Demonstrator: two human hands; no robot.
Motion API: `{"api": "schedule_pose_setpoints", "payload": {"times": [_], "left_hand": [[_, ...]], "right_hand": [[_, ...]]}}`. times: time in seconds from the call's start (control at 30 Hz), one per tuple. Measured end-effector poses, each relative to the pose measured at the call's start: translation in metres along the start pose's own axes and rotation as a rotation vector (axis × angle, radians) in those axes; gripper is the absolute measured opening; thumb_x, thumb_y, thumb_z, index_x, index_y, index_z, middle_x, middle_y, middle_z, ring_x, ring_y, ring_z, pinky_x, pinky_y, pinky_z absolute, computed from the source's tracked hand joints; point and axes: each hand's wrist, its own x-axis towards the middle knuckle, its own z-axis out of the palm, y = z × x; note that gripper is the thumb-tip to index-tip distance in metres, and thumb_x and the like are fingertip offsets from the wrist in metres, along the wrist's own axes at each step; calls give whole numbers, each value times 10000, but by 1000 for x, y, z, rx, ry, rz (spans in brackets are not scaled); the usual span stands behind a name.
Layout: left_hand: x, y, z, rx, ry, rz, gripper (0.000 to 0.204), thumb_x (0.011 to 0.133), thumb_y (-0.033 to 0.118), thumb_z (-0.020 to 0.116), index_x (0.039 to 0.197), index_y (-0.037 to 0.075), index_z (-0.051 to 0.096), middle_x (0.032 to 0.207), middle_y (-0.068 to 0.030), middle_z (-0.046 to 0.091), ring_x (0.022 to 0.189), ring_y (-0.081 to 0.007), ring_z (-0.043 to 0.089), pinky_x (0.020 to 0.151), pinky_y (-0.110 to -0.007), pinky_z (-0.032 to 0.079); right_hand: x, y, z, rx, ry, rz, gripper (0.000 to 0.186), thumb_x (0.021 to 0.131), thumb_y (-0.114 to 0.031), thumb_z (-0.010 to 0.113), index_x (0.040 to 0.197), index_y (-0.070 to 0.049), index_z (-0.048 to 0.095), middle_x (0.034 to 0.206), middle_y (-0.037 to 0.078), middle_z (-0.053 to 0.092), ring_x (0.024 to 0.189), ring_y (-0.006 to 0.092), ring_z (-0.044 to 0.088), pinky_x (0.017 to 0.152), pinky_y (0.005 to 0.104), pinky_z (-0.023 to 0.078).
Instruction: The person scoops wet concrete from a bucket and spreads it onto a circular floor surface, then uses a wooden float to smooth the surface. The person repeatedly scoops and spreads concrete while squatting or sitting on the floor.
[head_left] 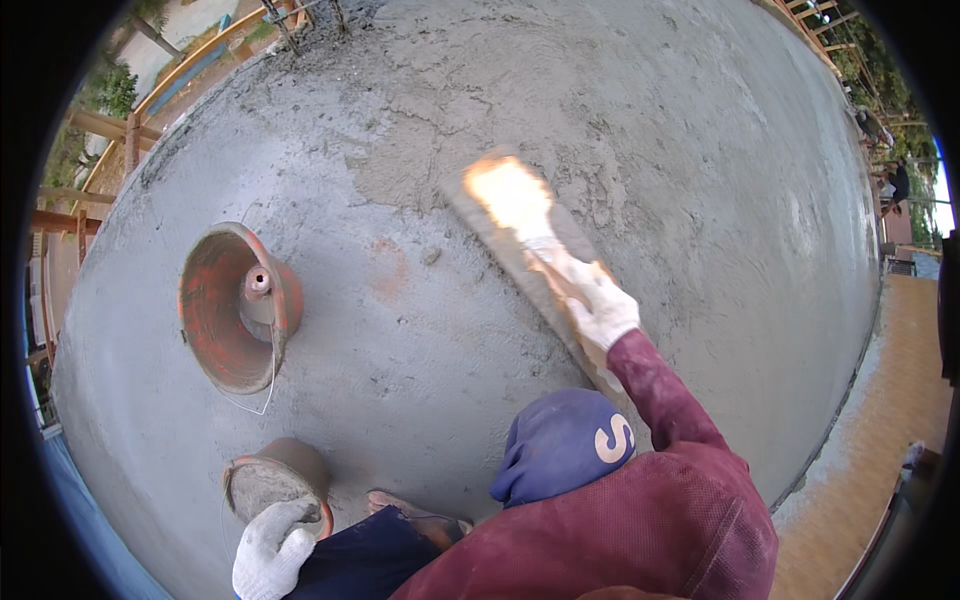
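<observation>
My right hand (603,310), in a white knit glove, is closed round the handle of a long hand float (553,280). The float lies slantwise over wet grey concrete (400,340), partly blurred, with a bright glare at its far end. My left hand (270,555), gloved too, is at lower left by the rim of a small mortar-caked bucket (308,465). Its thumb stands apart from the curved fingers, with nothing seen between them. Grey mix shows inside that bucket. Farther off, a larger orange, cement-smeared bucket (228,375) lies tipped, a tool's round handle end (259,280) inside it.
Rough, unsmoothed concrete (520,80) spreads beyond the float. Wooden formwork (185,65) edges the slab at upper left. A sandy brown strip (850,430) runs along the right edge. A blue sheet (95,520) is at lower left. My bare foot (420,515) is near the small bucket.
</observation>
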Motion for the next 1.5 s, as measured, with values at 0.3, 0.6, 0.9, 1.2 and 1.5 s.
{"api": "schedule_pose_setpoints", "payload": {"times": [0.3, 0.6, 0.9, 1.2, 1.5], "left_hand": [[5, -2, 6, 147, -44, 23, 567, 1035, 454, 573, 1212, -63, 724, 1117, -221, 753, 1087, -390, 720, 974, -428, 537], [47, 28, 19, 339, -177, 306, 443, 974, 342, 716, 1235, -14, 750, 1141, -205, 764, 1112, -402, 718, 991, -457, 540], [35, 7, 17, 337, -164, 219, 442, 989, 324, 684, 1247, -32, 737, 1168, -207, 773, 1144, -400, 719, 1026, -449, 535], [-34, -28, 4, -112, 57, -89, 471, 1098, 322, 609, 1404, -32, 661, 1345, -217, 721, 1274, -378, 651, 1111, -430, 486], [10, 20, 16, 225, -176, 193, 452, 1093, 301, 598, 1399, -25, 666, 1374, -222, 698, 1312, -366, 632, 1154, -432, 464]], "right_hand": [[91, 215, -40, -30, 297, 811, 702, 965, -455, 638, 1612, -343, 389, 1185, 285, 755, 1103, 488, 734, 965, 570, 551], [88, -11, 1, 90, 0, 166, 811, 963, -260, 672, 1677, -390, 309, 1409, 200, 675, 1157, 432, 712, 1029, 490, 583], [-15, 151, -27, -116, 169, 677, 871, 990, -385, 653, 1704, -124, 229, 1187, 255, 734, 1041, 445, 740, 945, 541, 577], [-21, 170, 20, -57, 325, 666, 925, 921, -266, 711, 1698, -225, 210, 1295, 257, 681, 1113, 460, 717, 948, 563, 565], [57, 94, 19, 201, 338, 528, 683, 946, -271, 708, 1576, -323, 450, 1308, 197, 691, 1181, 401, 691, 1005, 486, 560]]}}
